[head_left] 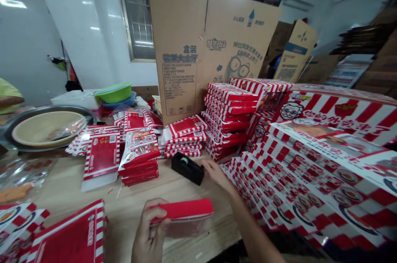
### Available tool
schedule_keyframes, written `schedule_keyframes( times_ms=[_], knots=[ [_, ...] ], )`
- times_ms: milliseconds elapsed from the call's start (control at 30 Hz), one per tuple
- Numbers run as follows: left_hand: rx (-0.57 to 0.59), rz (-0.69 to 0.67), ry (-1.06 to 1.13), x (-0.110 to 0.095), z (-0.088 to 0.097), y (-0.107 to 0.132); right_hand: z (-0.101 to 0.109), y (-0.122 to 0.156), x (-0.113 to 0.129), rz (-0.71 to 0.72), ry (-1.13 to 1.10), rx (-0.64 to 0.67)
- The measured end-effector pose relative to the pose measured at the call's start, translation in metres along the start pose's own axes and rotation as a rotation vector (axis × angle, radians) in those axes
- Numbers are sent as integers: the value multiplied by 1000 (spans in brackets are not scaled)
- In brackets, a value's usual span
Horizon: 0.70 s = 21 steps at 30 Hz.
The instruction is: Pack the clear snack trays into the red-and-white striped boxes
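Note:
My left hand [151, 230] grips a small red box with a clear lower part [186, 214], held just above the near edge of the wooden table [133, 205]. My right hand [216, 173] reaches forward to a black tape dispenser [187, 167] standing mid-table, and its fingertips touch the dispenser's right end. Whether those fingers pinch tape is too small to see. Red-and-white striped packets [140, 153] lie in small piles beyond the dispenser.
Tall stacks of red-and-white striped boxes [294, 163] fill the right side. A large opened cardboard carton [211, 48] stands behind. At left are a metal basin holding a beige bowl [46, 128], green and blue bowls [114, 92], and another person's sleeve [8, 93].

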<state>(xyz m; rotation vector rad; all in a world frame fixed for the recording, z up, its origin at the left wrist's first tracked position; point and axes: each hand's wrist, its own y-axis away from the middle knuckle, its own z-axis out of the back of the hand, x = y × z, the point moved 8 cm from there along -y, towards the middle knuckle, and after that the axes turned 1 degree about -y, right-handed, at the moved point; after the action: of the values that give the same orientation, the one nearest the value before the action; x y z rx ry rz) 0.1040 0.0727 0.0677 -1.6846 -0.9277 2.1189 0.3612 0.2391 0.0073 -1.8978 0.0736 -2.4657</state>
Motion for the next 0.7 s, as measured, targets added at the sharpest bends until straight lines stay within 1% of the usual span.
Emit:
schedule_keyframes(
  times_ms=[100,200,300,367,433,500,633,700],
  knots=[
    [-18,-49,-11,-9,-3,-2,-15,-21,-19,-125,73,126],
    [-57,-38,-34,-16,-3,-5,-23,-28,-28,-231,96,231],
    [-92,-25,-56,-19,-3,-8,-21,-25,-33,-305,56,302],
    [-84,-33,-55,-19,-4,-8,-15,-18,-36,-320,-2,314],
    [-73,-54,-41,-18,-5,-7,-9,-9,-42,-306,-58,293],
    [-50,-72,-31,-17,-6,-7,-5,0,-52,-274,-90,243],
    [-68,-67,-19,-17,-8,-8,-10,10,-73,-194,-71,96],
    [-88,-77,-37,-21,-11,-7,-13,10,-77,-154,-27,13]
  ],
)
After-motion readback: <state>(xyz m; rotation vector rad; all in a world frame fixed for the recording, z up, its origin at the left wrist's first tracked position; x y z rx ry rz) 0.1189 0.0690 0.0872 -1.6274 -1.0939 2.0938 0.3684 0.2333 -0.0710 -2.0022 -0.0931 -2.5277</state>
